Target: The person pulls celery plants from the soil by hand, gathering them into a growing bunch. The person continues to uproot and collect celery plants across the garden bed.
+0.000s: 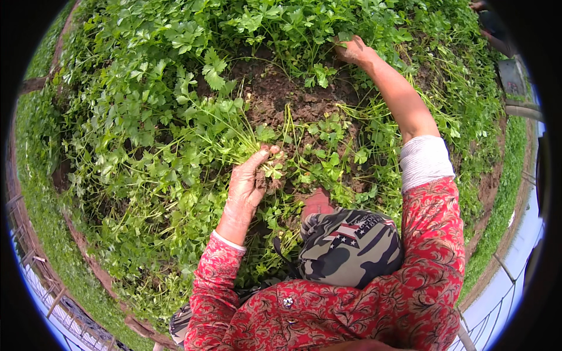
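Note:
My left hand [248, 175] is closed around a bunch of leafy celery-like plants [239, 142], held low over the bed. Brown soil clings to the root end [272, 175], below my thumb and fingers. Farther forward and to the right, my right hand [353, 50] reaches into the base of standing green plants [303, 30]. Leaves cover its fingertips, so whether it grips any stems is hidden. Between the two hands lies a patch of bare, crumbly soil [281, 94], with loose stems [288, 123] near its closer edge.
My bent knee in camouflage cloth [351, 250] and a reddish shoe [317, 202] are close to the plants. Flattened greens [175, 210] spread at left. A grey container [511, 78] stands at the far right, near part of another person [496, 30]. Dirt paths [88, 254] border the bed.

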Available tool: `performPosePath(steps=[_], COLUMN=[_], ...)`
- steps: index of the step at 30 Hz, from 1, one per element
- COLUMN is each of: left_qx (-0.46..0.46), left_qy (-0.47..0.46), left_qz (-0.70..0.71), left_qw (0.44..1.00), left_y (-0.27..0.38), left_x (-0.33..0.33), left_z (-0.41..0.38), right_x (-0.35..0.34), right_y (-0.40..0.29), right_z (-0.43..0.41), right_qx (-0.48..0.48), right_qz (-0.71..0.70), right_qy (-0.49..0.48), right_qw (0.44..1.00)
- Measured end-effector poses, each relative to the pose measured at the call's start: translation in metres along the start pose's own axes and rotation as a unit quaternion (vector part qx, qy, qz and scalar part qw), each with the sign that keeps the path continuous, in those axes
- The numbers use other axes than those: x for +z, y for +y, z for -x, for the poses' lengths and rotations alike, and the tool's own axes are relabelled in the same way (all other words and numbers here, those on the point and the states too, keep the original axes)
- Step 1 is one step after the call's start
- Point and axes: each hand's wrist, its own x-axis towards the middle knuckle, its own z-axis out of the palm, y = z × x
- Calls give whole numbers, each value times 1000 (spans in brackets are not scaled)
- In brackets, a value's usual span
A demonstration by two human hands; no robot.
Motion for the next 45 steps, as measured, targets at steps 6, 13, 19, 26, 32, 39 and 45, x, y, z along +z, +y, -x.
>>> performPosePath(steps=[6,13,19,26,32,39,45], left_qx=[9,-18,-7,-22,-27,-19,-32], left_qy=[-47,-213,-188,-245,-265,-247,-236], left_qz=[-2,84,11,72,98,89,76], left_qw=[999,973,982,967,959,965,968], left_y=[2,-5,-8,-1,-3,-4,-5], left_x=[-2,-10,-14,-9,-15,-19,-12], left_z=[1,-7,12,16,11,9,12], right_x=[-79,-137,-120,-44,-26,-6,10], right_y=[1,-172,-213,-39,26,18,1], right_z=[17,85,108,82,66,71,61], right_qx=[73,-261,-317,105,160,45,23], right_qz=[68,-308,-419,-201,-229,-69,142], right_qy=[-9,157,52,-126,-66,-29,-48], right_qw=[995,901,850,966,958,996,988])
